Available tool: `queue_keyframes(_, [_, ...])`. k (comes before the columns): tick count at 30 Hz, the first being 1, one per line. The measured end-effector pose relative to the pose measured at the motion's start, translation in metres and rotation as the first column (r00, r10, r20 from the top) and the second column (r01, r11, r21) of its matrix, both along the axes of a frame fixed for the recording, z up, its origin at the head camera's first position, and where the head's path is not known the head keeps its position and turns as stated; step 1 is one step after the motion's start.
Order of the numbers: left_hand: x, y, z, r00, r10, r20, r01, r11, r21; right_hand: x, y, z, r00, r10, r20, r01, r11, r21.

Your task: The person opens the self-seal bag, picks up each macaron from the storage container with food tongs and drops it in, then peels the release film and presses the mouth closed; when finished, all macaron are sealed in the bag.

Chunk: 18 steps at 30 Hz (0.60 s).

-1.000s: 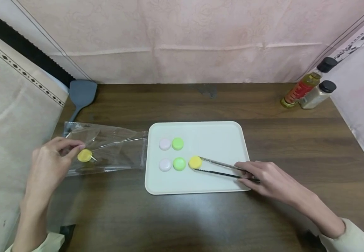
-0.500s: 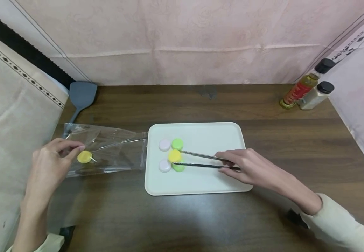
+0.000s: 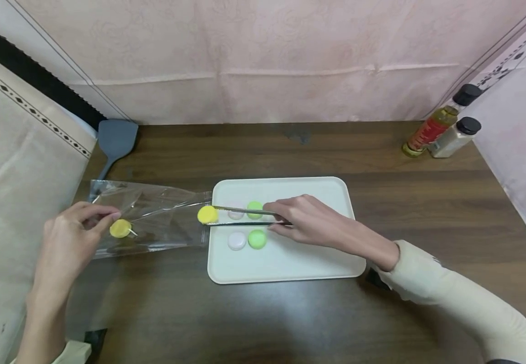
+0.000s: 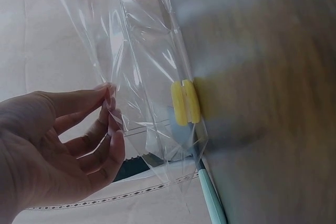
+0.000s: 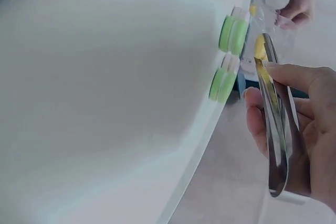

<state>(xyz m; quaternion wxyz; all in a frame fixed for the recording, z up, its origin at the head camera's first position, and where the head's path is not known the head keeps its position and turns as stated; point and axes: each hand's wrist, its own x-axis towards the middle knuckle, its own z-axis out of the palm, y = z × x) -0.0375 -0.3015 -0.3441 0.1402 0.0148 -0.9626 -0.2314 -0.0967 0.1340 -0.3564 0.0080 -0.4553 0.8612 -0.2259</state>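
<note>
My left hand (image 3: pixel 72 233) pinches the edge of a clear plastic bag (image 3: pixel 165 217), which lies stretched toward the tray. Inside the bag is a yellow macaron (image 4: pixel 186 102), seen edge-on in the left wrist view. With my right hand (image 3: pixel 315 221) I hold metal tongs (image 5: pixel 287 169). Their tips grip a second yellow macaron (image 3: pixel 207 215), which overlaps the bag's right end and the tray's left rim. Two green macarons (image 3: pixel 257 239) and two pale lavender macarons (image 3: pixel 236 241) sit on the white tray (image 3: pixel 308 268); the tongs partly cover the far lavender one.
A grey-blue spatula (image 3: pixel 117 139) lies at the back left, its handle running behind the bag. At the back right stand an oil bottle (image 3: pixel 431 130) with a red label and a black-capped jar (image 3: pixel 451 140). Pale cloth (image 3: pixel 290 60) hangs behind the wooden table (image 3: pixel 254 313).
My right hand has carried the tongs and the yellow macaron leftward, across the other macarons, from mid-tray to the bag's end. My left hand stays in place on the bag.
</note>
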Motion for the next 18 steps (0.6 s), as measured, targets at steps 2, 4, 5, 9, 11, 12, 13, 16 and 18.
queue_keyframes(2, [0.000, 0.000, -0.001, 1.000, 0.002, 0.005, -0.002, 1.000, 0.001, -0.004, -0.010, -0.001, 1.000, 0.015, 0.003, -0.015, 1.000, 0.008])
queue_keyframes(4, [0.000, 0.000, -0.001, 1.000, 0.001, 0.005, -0.001, 1.000, 0.002, -0.009, -0.020, -0.002, 1.000, 0.029, 0.012, -0.029, 0.999, 0.020])
queue_keyframes(5, [0.000, 0.000, -0.001, 1.000, 0.001, 0.003, -0.001, 1.000, 0.002, -0.012, -0.024, -0.002, 0.999, 0.035, 0.014, -0.035, 0.999, 0.027])
queue_keyframes(9, [0.000, 0.000, -0.001, 1.000, 0.000, 0.005, 0.000, 1.000, -0.001, -0.018, -0.043, -0.002, 0.998, 0.059, 0.029, -0.060, 0.997, 0.052])
queue_keyframes(11, [0.000, 0.001, -0.001, 1.000, 0.002, 0.008, -0.002, 1.000, 0.000, -0.021, -0.052, -0.002, 0.997, 0.067, 0.025, -0.069, 0.996, 0.060])
queue_keyframes(12, [0.000, 0.001, -0.001, 1.000, 0.001, 0.007, -0.001, 1.000, 0.000, -0.022, -0.056, -0.002, 0.997, 0.069, 0.023, -0.070, 0.996, 0.063])
queue_keyframes(13, [0.000, 0.001, -0.001, 1.000, 0.002, 0.007, -0.002, 1.000, 0.000, -0.023, -0.060, -0.002, 0.997, 0.071, 0.021, -0.072, 0.995, 0.064])
queue_keyframes(16, [-0.001, 0.002, -0.001, 1.000, 0.004, 0.009, -0.004, 1.000, 0.001, -0.025, -0.072, -0.003, 0.997, 0.069, 0.022, -0.070, 0.995, 0.069])
queue_keyframes(18, [-0.001, 0.002, -0.001, 1.000, 0.006, 0.008, -0.005, 1.000, -0.002, -0.026, -0.080, -0.003, 0.997, 0.068, 0.021, -0.070, 0.995, 0.073])
